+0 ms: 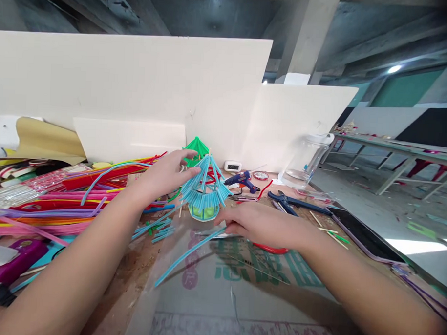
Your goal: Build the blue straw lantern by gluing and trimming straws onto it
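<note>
A small pavilion-like model (205, 189) made of light-blue pipe cleaners stands upright at the middle of the table, with a green base inside a blue rim. My left hand (170, 173) is at the upper left of its roof, thumb and fingers apart; the thumb appears to touch the roof. Low at the model's right, my right hand (260, 222) pinches one end of a blue pipe cleaner (187, 254), which slants down to the left. Red-handled scissors (272, 249) lie partly hidden under that hand. Short blue pipe cleaner pieces (163, 234) lie left of the model.
Many coloured pipe cleaners (75, 201) are heaped at the left. Behind the model are a green roof-shaped piece (197, 146) and a small digital clock (233, 166). To the right are a glue gun (245, 180), pliers (299, 202), a clear jug (306, 160) and a phone-like slab (367, 236).
</note>
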`<act>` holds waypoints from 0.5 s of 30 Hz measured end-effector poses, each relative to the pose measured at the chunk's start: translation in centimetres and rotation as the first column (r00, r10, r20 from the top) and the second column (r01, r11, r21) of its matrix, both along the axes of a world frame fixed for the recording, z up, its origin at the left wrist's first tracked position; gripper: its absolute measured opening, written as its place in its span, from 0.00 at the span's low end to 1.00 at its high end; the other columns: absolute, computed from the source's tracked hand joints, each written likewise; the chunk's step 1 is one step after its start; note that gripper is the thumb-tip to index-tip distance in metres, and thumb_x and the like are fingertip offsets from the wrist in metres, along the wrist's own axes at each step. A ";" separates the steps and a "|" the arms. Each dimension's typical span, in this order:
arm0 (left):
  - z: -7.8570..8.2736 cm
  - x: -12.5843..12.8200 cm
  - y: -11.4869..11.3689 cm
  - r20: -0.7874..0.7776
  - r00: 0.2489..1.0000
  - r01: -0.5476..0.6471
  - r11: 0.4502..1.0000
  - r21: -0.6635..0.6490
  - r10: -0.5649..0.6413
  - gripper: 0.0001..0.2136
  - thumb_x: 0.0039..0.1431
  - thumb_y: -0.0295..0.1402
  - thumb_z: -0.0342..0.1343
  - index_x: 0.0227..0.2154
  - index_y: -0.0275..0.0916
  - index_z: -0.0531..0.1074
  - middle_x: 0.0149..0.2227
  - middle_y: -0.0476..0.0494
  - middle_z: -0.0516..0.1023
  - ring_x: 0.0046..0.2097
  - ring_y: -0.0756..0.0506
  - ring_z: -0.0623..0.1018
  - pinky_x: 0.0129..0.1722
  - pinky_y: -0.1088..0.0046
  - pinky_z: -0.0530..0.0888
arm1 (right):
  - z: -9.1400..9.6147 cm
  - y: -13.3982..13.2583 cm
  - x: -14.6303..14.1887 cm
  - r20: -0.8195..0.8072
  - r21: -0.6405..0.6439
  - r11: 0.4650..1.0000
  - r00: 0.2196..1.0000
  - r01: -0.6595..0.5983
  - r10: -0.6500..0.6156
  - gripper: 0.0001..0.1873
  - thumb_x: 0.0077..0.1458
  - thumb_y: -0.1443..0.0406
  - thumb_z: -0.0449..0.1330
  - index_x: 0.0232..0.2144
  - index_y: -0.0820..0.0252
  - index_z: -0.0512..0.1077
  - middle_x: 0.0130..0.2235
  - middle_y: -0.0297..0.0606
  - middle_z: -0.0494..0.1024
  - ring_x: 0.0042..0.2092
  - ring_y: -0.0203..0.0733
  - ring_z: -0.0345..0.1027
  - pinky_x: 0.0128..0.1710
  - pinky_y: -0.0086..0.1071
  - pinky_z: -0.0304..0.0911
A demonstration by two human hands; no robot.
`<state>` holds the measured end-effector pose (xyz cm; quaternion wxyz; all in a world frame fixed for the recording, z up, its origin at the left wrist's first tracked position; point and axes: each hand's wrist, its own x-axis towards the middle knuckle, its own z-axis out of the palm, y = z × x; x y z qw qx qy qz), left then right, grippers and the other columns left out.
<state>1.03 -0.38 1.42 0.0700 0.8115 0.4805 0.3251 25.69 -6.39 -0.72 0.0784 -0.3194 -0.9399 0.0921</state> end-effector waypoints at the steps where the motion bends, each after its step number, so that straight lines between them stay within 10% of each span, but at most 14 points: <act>1: 0.2 -0.1 0.0 -0.008 1.000 0.002 1.000 0.010 -0.002 0.25 0.59 0.48 0.49 0.55 0.41 0.66 0.53 0.41 0.73 0.50 0.41 0.75 0.48 0.64 0.70 | 0.2 0.2 0.3 -0.010 0.016 1.000 1.000 0.013 -0.013 0.11 0.59 0.67 0.55 0.42 0.53 0.74 0.39 0.36 0.79 0.40 0.40 0.70 0.35 0.30 0.57; 7: 1.7 0.7 -2.1 -0.028 0.997 -0.062 0.989 0.134 0.066 0.17 0.58 0.47 0.49 0.36 0.41 0.76 0.41 0.44 0.78 0.38 0.43 0.76 0.38 0.66 0.70 | 1.2 0.9 1.2 -0.099 0.134 0.980 0.986 0.146 -0.133 0.07 0.58 0.65 0.56 0.32 0.56 0.74 0.30 0.32 0.77 0.30 0.35 0.67 0.28 0.28 0.52; 15: 2.2 2.7 -5.2 -0.198 0.967 0.139 0.982 -0.129 -0.163 0.12 0.56 0.44 0.52 0.31 0.48 0.79 0.29 0.52 0.80 0.29 0.46 0.75 0.27 0.72 0.65 | 1.9 0.7 0.5 -0.453 0.133 0.944 0.866 0.301 -0.212 0.09 0.58 0.60 0.57 0.33 0.57 0.74 0.29 0.32 0.76 0.27 0.33 0.63 0.27 0.28 0.53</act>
